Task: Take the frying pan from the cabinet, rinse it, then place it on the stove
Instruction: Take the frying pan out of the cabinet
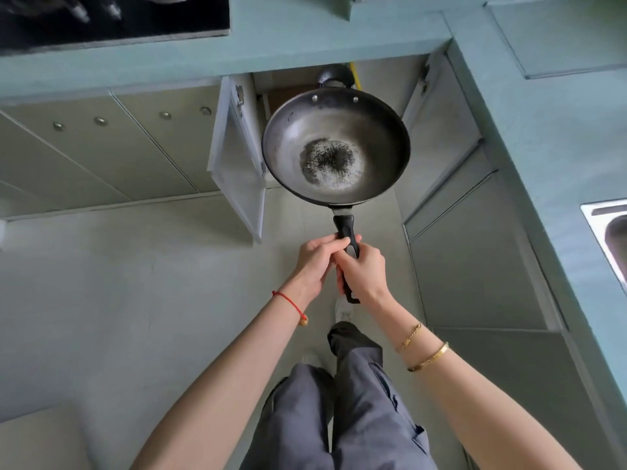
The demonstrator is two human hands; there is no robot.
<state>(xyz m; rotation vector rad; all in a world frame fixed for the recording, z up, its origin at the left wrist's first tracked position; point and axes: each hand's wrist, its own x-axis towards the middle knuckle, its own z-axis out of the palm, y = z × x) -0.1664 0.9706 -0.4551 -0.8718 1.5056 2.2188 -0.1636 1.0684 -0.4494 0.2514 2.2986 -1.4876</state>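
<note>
1. While both hands wrap the black handle (344,225), the frying pan (336,147) hangs in the air in front of the open cabinet (291,83), at 12 o'clock from the hands.
2. Left hand (315,262): fingers curled tight over the handle's middle stretch, touching the right hand.
3. Right hand (364,269): clamped round the lower stretch. The handle's tip pokes out below the palm toward 6 o'clock.
4. Both forearms reach forward from 6 o'clock and converge at mid-view. There is a red string bracelet (288,301) on the left wrist and gold bangles (427,357) on the right forearm.
5. Pan: round, dark metal, shallow sloping wall, bowl facing up. Two rivets sit at its 12 o'clock rim. The grey, worn interior has a black speckled patch at centre.
6. Cabinet: pale doors swung wide at 9 and 3 o'clock of the pan. A dark rounded vessel (334,76) sits inside, past the pan's far rim.
7. Stove (112,18): glossy black slab at 11 o'clock of the view, set in the teal countertop (305,39).
8. Steel sink (607,228) at the 3 o'clock edge.
</note>
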